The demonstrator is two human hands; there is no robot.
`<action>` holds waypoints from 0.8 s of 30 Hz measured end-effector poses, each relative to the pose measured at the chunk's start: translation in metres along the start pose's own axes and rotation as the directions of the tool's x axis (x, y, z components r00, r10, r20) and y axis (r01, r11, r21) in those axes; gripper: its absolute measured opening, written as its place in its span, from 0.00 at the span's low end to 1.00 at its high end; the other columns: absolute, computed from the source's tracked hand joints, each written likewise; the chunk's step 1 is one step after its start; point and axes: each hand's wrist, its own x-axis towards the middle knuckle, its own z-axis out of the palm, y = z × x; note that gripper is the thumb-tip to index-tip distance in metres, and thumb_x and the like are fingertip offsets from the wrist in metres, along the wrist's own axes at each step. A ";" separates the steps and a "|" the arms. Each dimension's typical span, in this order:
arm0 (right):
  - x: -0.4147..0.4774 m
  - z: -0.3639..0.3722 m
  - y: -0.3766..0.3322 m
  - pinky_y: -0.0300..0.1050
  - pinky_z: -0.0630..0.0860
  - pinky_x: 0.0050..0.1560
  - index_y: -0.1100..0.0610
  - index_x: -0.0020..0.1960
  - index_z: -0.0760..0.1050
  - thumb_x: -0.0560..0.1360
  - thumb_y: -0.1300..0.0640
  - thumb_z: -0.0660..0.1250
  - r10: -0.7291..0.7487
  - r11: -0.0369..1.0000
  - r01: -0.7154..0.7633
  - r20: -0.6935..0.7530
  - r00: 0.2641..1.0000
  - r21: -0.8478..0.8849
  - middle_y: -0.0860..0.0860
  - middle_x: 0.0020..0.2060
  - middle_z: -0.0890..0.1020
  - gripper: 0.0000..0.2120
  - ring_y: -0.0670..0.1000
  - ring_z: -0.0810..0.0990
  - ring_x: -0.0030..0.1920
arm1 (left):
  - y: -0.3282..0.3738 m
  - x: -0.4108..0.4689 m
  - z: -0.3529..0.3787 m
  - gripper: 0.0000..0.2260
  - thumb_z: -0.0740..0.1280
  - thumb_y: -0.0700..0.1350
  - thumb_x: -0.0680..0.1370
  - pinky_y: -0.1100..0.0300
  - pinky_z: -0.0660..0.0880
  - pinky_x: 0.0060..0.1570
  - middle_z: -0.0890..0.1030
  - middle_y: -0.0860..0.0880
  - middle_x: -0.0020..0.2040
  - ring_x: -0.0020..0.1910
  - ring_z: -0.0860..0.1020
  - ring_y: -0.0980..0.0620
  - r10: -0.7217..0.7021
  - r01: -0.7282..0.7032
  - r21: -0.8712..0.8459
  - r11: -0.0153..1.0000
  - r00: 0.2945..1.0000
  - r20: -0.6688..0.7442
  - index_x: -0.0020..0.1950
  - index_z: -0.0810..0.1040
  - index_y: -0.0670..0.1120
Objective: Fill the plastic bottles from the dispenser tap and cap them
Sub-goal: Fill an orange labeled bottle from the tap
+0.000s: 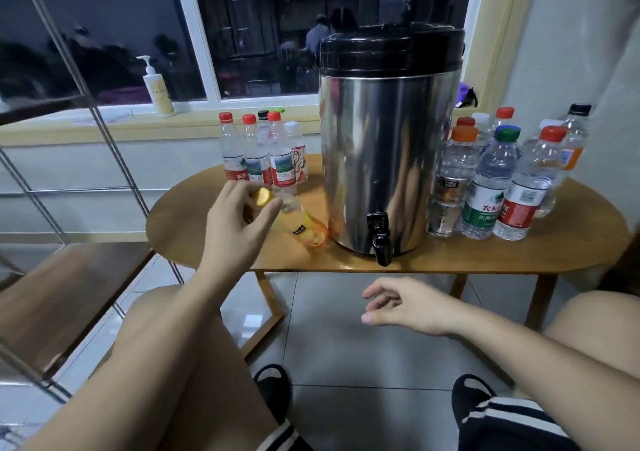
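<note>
Left hand (239,218) — arm stretched forward, fingers (232,190) curled round the capped neck of a tilted bottle (299,222).
Right hand (405,306) — held low, forearm angled inward, fingers loosely bent, empty.

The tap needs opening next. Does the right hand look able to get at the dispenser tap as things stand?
Probably yes. The right hand is open and holds nothing, below the table edge; the tap juts out over that edge just above it, with nothing between them.
</note>
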 end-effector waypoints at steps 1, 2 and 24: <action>-0.002 0.001 0.000 0.45 0.81 0.64 0.43 0.65 0.80 0.70 0.34 0.82 -0.007 1.000 0.007 0.003 1.000 -0.005 0.41 0.55 0.88 0.28 0.43 0.86 0.54 | 0.004 -0.009 -0.003 0.09 0.75 0.52 0.82 0.62 0.73 0.45 0.79 0.55 0.51 0.48 0.78 0.54 -0.012 0.012 -0.014 1.000 1.000 -0.004 0.58 0.83 0.50; -0.005 0.002 -0.001 0.45 0.81 0.65 0.43 0.65 0.80 0.69 0.33 0.81 -0.011 1.000 0.011 0.005 1.000 -0.012 0.40 0.56 0.87 0.29 0.43 0.86 0.55 | 0.007 -0.017 -0.006 0.08 0.75 0.52 0.82 0.63 0.73 0.44 0.79 0.55 0.51 0.48 0.78 0.53 -0.024 0.024 -0.030 0.999 1.000 -0.009 0.58 0.83 0.50; -0.021 0.013 -0.003 0.52 0.77 0.72 0.32 0.75 0.69 0.70 0.33 0.81 -0.076 0.997 0.076 0.000 0.997 -0.022 0.39 0.67 0.82 0.37 0.40 0.81 0.67 | 0.031 -0.071 0.039 0.12 0.79 0.56 0.78 0.40 0.83 0.51 0.86 0.49 0.47 0.44 0.84 0.45 -0.081 0.296 -0.332 0.896 0.843 0.532 0.56 0.86 0.51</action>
